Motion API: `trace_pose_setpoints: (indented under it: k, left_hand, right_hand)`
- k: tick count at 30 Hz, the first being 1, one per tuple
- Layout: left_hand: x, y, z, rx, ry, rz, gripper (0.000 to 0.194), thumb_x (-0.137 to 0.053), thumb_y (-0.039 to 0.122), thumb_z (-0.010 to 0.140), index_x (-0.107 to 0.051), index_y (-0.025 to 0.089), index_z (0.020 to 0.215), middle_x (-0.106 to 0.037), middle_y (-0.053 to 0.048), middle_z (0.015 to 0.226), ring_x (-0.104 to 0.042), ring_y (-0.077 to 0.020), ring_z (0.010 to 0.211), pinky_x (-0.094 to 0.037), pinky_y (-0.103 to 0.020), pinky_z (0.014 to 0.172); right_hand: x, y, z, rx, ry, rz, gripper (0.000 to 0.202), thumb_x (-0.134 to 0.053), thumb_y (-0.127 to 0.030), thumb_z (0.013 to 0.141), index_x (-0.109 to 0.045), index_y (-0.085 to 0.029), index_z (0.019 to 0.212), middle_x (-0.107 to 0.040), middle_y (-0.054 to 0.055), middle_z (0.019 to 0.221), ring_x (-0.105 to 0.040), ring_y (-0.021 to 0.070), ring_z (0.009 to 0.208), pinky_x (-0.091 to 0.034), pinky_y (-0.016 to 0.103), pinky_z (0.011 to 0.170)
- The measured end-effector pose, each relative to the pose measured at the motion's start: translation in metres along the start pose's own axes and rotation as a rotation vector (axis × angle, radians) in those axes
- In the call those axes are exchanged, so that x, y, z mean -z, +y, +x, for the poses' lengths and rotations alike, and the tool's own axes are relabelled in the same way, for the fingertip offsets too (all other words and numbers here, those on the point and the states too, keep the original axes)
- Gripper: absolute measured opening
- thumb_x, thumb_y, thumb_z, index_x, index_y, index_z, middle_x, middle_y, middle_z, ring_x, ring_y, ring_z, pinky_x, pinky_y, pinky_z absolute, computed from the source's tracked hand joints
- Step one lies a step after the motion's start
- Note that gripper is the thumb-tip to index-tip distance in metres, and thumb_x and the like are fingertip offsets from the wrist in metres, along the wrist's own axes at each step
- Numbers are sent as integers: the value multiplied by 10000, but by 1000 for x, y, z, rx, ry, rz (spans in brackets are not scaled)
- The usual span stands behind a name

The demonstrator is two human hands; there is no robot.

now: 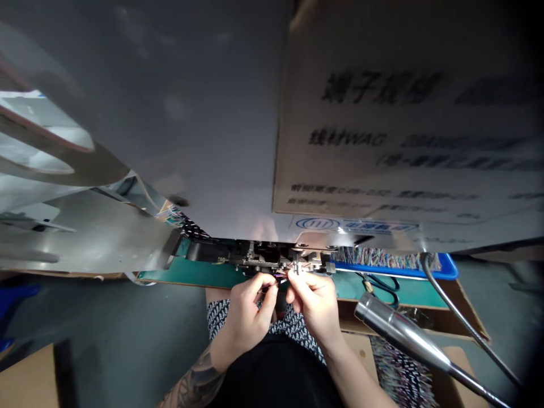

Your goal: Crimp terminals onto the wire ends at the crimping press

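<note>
My left hand (249, 311) is closed in a pinch around thin coloured wires (280, 276), just in front of the machine's metal working head (259, 260). To its right, my right hand (318, 303) also pinches, thumb against forefinger, at the far end of the wires beside a brightly lit metal part (298, 265). The wire tips are lost in glare and behind my fingers. Above both hands hangs the large grey machine housing (204, 141), carrying a printed label (361, 158).
A blue tray (450, 266) of many cut wires stands right on the green tabletop (191, 275), near black-handled scissors (385, 286). A lamp on a metal gooseneck (403, 331) reaches in from lower right. More wires (403, 371) lie below. A curved metal guard (93, 232) is at left.
</note>
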State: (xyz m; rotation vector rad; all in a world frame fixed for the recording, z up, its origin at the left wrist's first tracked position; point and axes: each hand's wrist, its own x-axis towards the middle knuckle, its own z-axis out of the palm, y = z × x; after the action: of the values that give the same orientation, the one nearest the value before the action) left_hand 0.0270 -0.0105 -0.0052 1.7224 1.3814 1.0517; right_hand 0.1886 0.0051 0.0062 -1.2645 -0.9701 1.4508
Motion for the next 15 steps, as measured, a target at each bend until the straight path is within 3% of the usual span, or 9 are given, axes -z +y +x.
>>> trace_pose_setpoints:
  k: [8, 15]
  left_hand:
    - [11, 1, 3, -36, -74, 49, 151, -551, 211, 1023, -630, 192, 896, -687, -23, 730, -667, -158, 649, -487, -250, 643]
    - [9, 2, 4, -57, -61, 86, 123, -573, 191, 1002, -629, 195, 893, -670, -17, 745, -643, -147, 641, -459, -248, 615]
  right_hand:
    - [5, -3, -5, -24, 25, 54, 283, -846, -468, 872, -815, -196, 800, -654, -16, 519, -504, 125, 372, -449, 249, 375]
    - [2, -1, -6, 60, 79, -6, 443, -765, -467, 960, -690, -192, 621, -590, -27, 483, -511, 110, 364, -408, 223, 367]
